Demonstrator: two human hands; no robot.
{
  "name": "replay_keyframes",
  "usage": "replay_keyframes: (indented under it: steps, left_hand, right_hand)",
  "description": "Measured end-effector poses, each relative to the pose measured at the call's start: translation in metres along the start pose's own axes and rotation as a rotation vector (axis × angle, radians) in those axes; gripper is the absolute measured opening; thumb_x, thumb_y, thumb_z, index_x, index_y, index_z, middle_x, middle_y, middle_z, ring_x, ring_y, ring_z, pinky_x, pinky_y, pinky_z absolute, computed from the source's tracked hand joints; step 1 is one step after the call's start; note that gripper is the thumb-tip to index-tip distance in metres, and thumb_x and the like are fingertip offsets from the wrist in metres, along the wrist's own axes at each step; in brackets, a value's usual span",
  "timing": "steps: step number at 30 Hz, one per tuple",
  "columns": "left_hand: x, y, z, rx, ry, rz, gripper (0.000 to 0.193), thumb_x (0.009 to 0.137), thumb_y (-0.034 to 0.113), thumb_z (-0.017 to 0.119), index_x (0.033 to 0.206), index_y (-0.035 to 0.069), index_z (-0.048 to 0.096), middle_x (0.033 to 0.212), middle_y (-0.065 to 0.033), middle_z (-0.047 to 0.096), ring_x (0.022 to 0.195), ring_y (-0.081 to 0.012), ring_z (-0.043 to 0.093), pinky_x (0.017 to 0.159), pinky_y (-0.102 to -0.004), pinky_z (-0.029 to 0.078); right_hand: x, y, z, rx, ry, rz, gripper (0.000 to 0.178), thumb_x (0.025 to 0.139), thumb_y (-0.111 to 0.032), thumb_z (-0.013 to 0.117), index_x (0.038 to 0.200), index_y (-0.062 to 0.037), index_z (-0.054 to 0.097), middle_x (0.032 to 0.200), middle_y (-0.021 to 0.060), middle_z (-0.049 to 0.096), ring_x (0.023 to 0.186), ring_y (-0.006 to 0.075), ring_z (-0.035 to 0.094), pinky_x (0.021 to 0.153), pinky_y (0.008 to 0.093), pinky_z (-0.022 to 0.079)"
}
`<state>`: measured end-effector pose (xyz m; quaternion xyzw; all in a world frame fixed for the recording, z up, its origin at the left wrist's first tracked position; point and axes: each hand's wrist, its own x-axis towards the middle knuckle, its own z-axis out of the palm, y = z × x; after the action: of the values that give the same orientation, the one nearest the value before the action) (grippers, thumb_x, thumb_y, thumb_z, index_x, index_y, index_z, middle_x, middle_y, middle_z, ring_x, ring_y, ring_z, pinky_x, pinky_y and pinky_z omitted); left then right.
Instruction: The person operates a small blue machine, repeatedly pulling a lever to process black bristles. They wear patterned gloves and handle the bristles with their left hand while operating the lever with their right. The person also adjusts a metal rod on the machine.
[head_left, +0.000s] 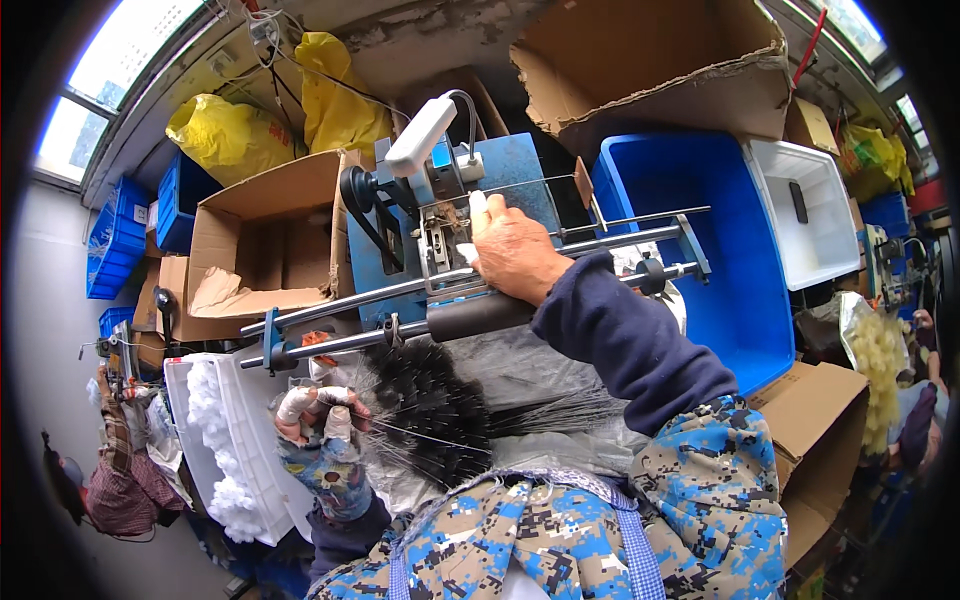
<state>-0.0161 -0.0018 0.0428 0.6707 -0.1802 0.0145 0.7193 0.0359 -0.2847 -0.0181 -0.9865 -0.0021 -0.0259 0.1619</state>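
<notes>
My right hand [510, 248], with white wraps on its fingertips, reaches over a blue bench machine [520, 170]. Its bent fingers are closed at the metal clamp [437, 245] in the machine's middle; what they pinch is hidden. Lower left, my left hand [322, 410] has taped fingers curled around a thin wire [430, 437] that slants across dark bristles. Those belong to a pile of black wire brushes [425, 405] on my lap, their thin stems pointing right. Just above the pile, a dark roller [480, 318] lies along the machine's front rods.
A blue tub [690, 330] and a white bin [810, 215] stand right of the machine. To its left is an open cardboard box [265, 235]. A white crate [270, 490] with white tufts sits by my left arm. Other people work at both sides.
</notes>
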Motion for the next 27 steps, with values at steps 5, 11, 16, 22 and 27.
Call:
replay_keyframes:
  steps: [5,11,16,22,27]
  left_hand:
    - [-0.004,-0.012,-0.008,0.024,0.152,-0.041,0.037,0.084,-0.002,0.054,0.119,0.007,0.045,0.081,-0.0148,0.061,0.058,-0.0155,0.058,0.045,-0.0222,0.047]
    - [0.011,-0.005,0.027,-0.096,0.062,-0.009,0.035,0.083,-0.005,0.055,0.114,0.006,0.047,0.083,-0.0181,0.062,0.061,-0.0195,0.06,0.046,-0.0254,0.05]
    - [0.007,0.004,-0.047,0.006,0.153,0.058,0.037,0.086,0.004,0.056,0.12,0.009,0.044,0.082,-0.0161,0.06,0.059,-0.0174,0.058,0.044,-0.0249,0.048]
    - [0.012,-0.002,0.017,-0.049,-0.055,0.171,0.03,0.081,-0.002,0.06,0.107,0.005,0.047,0.086,-0.0202,0.062,0.065,-0.0205,0.06,0.052,-0.0273,0.051]
    - [-0.001,-0.006,0.034,-0.075,-0.331,0.218,0.039,0.074,-0.008,0.065,0.108,0.005,0.051,0.094,-0.0207,0.063,0.079,-0.0234,0.064,0.072,-0.0337,0.052]
  right_hand:
    - [-0.019,0.04,-0.029,-0.105,0.14,-0.002,0.033,0.075,-0.023,0.066,0.096,0.0017,0.058,0.098,0.0142,0.048,0.095,0.0275,0.048,0.075,0.0399,0.042]
    - [-0.002,0.074,-0.035,-0.403,0.234,0.066,0.015,0.073,-0.014,0.06,0.087,-0.0081,0.062,0.092,0.0065,0.059,0.09,0.0242,0.052,0.077,0.0399,0.037]
    - [-0.048,0.054,-0.077,-0.212,0.072,-0.173,0.006,0.07,-0.007,0.055,0.072,-0.0083,0.061,0.071,0.0064,0.062,0.075,0.0241,0.058,0.066,0.0387,0.04]
    - [-0.109,-0.027,-0.068,0.534,-0.072,-0.485,0.058,0.072,-0.03,0.07,0.11,0.0063,0.045,0.09,0.0173,0.056,0.082,0.0334,0.054,0.071,0.0411,0.042]
    - [-0.099,-0.075,-0.056,1.249,-0.113,-0.388,0.03,0.082,-0.009,0.062,0.107,0.0028,0.05,0.083,0.0163,0.061,0.075,0.0307,0.063,0.064,0.0319,0.051]
